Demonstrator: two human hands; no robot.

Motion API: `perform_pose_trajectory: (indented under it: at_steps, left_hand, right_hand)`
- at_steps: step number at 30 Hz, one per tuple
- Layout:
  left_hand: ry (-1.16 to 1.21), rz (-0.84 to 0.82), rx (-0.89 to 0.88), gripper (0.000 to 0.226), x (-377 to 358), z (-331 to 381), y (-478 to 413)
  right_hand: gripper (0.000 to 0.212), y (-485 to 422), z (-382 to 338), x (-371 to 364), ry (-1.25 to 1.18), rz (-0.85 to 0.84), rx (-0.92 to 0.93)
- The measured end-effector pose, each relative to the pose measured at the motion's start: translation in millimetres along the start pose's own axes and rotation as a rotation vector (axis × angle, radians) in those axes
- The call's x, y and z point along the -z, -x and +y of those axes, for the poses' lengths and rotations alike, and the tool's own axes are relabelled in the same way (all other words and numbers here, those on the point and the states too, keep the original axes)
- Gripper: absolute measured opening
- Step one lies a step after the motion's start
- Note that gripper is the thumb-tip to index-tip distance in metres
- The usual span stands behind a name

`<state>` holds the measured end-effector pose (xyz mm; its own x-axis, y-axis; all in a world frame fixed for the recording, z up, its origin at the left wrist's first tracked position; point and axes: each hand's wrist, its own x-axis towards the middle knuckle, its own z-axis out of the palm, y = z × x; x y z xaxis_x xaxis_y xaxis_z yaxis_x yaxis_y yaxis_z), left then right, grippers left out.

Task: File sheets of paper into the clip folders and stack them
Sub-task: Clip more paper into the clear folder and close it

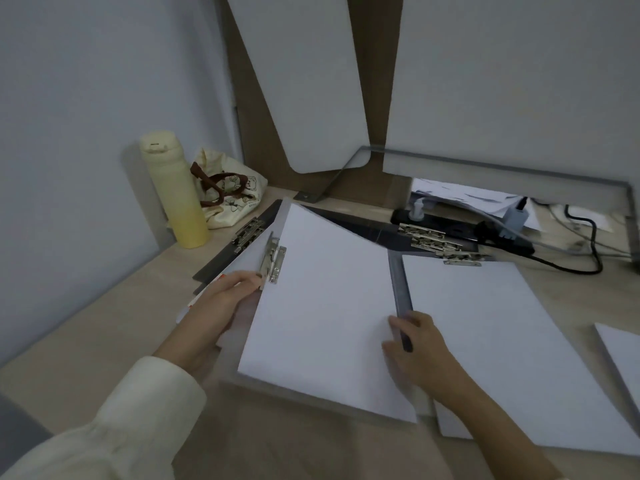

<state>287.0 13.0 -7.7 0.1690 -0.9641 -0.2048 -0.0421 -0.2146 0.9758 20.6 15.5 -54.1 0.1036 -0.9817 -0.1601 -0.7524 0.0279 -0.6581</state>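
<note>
**Clip folder held by both hands on the desk**

The clip folder lies tilted at the middle of the desk, with a white sheet covering most of its face. Its metal clip sits on the sheet's left edge.

The left hand grips the folder's left edge just below the clip, fingers curled over it. The right hand holds the folder's right edge: the thumb lies on the sheet and the fingers wrap a grey strip there.

Right of this folder, touching it, lies another white sheet. Behind the folder on the right is a pile of dark folders with clips showing; more dark folders stick out behind it on the left. Further behind on the left stand a yellow bottle and a cloth bag. A black power strip lies behind it on the right.
</note>
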Motion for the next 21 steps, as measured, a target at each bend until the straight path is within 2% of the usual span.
perform_pose_trajectory:
  at_steps: [2,5,9,12,15,17,19,21]
  left_hand:
    - [0.088,-0.051,-0.044,0.019,-11,16,10]
    - [0.165,-0.164,-0.102,0.042,-40,40,26]
    - [0.081,-0.272,-0.270,0.022,-103,61,50]
    - [-0.012,-0.363,-0.329,0.025,-146,55,55]
    - [-0.067,-0.440,-0.291,0.027,-176,42,57]
    - [-0.137,-0.476,-0.232,0.025,-191,27,54]
    - [-0.218,-0.437,-0.128,0.027,-203,9,50]
    - [-0.214,-0.371,0.012,0.046,-209,-7,52]
  right_hand:
    - [0.050,7,-4,10,-0.015,-0.113,0.018]
    - [0.045,18,-6,31,-0.143,-0.180,0.015]
    - [0.053,32,2,65,-0.555,-0.256,-0.018]
    - [0.046,46,14,99,-0.865,-0.169,0.016]
    - [0.065,63,32,134,-1.093,-0.072,0.121]
    - [0.060,76,45,152,-1.149,-0.049,0.165]
    - [0.056,86,59,164,-1.157,-0.029,0.161]
    - [0.044,92,76,171,-1.150,0.009,0.114]
